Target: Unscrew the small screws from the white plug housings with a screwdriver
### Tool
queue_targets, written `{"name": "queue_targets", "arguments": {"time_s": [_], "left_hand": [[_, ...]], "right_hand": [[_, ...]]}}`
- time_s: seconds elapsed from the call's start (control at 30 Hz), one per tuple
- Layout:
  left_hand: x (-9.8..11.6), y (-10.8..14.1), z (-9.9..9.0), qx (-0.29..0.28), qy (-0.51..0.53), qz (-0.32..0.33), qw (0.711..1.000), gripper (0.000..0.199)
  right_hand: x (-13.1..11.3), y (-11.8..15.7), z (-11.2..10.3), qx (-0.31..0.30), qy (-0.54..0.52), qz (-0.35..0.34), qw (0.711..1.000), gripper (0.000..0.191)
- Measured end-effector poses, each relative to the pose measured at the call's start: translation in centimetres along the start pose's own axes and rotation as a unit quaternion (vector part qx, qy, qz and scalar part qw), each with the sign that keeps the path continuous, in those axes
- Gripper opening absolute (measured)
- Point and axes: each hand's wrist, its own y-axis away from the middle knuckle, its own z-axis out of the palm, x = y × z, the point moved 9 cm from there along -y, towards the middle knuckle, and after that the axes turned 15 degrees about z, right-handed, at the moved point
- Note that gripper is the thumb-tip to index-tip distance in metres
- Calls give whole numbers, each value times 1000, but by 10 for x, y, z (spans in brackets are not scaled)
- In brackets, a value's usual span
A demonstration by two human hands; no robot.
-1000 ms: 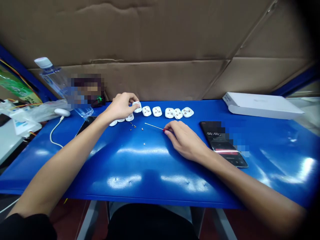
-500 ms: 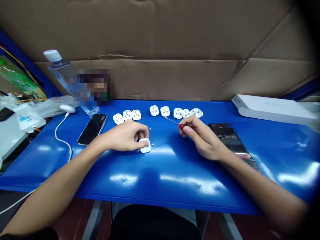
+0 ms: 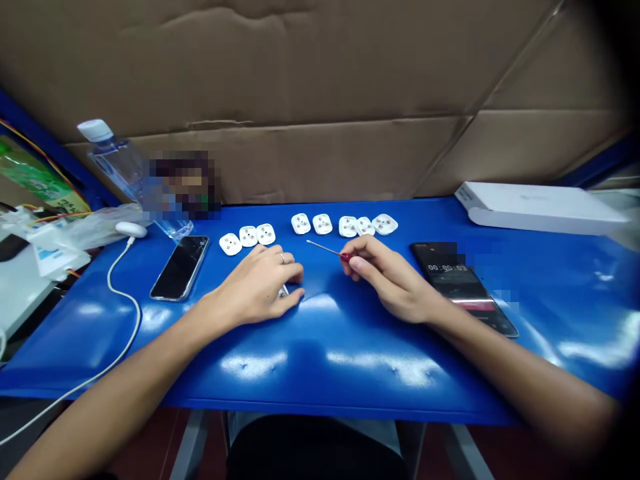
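My left hand [image 3: 267, 283] rests low over the table with its fingers curled round a white square plastic part [image 3: 283, 292]. Only a small bit of that part shows; the rest is hidden beneath the hand. The thumb and index fingertips stand a little apart, touching down near the table top. My right hand [image 3: 383, 273] is closed on a thin screwdriver [image 3: 325, 249] by its red handle. Its metal shaft points left, above the table. Beyond the hands, several similar white square parts [image 3: 301, 224] with small metal pieces in them lie in a loose row.
A phone [image 3: 181, 268] lies left on the blue table [image 3: 310, 373], beside a white cable [image 3: 131, 293]. Another phone [image 3: 463, 287] showing a timer lies right. A clear bottle [image 3: 117, 163] leans at back left; a white box [image 3: 540, 208] sits back right, before a cardboard wall [image 3: 320, 87].
My left hand has rolled over the white part, now mostly covered, and its fingertips have reached the table. My right hand has moved slightly left with the screwdriver. The view has shifted a little.
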Motion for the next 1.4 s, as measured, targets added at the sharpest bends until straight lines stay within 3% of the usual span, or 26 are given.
{"name": "queue_targets", "arguments": {"time_s": [0.23,0.53,0.83,1.03,1.23,1.4], "left_hand": [[-2,-5,7,-6,11,-22,1000,12],[-30,4,7,53,130,-145,979,13],[-26,2,9,51,151,-129,979,14],[-45,8,-4,130,161,-162,965,12],[-67,15,1,124,127,-194,965,12],[-66,16,-3,140,125,-199,962,16]], "right_hand": [[-1,0,1,-13,-56,-1,998,23],[-3,1,2,-24,-82,-9,996,21],[-2,0,3,-25,-77,-11,997,21],[-3,0,4,-24,-71,-15,997,21],[-1,1,5,-31,-47,-8,998,22],[0,0,5,-31,-38,-6,999,22]]}}
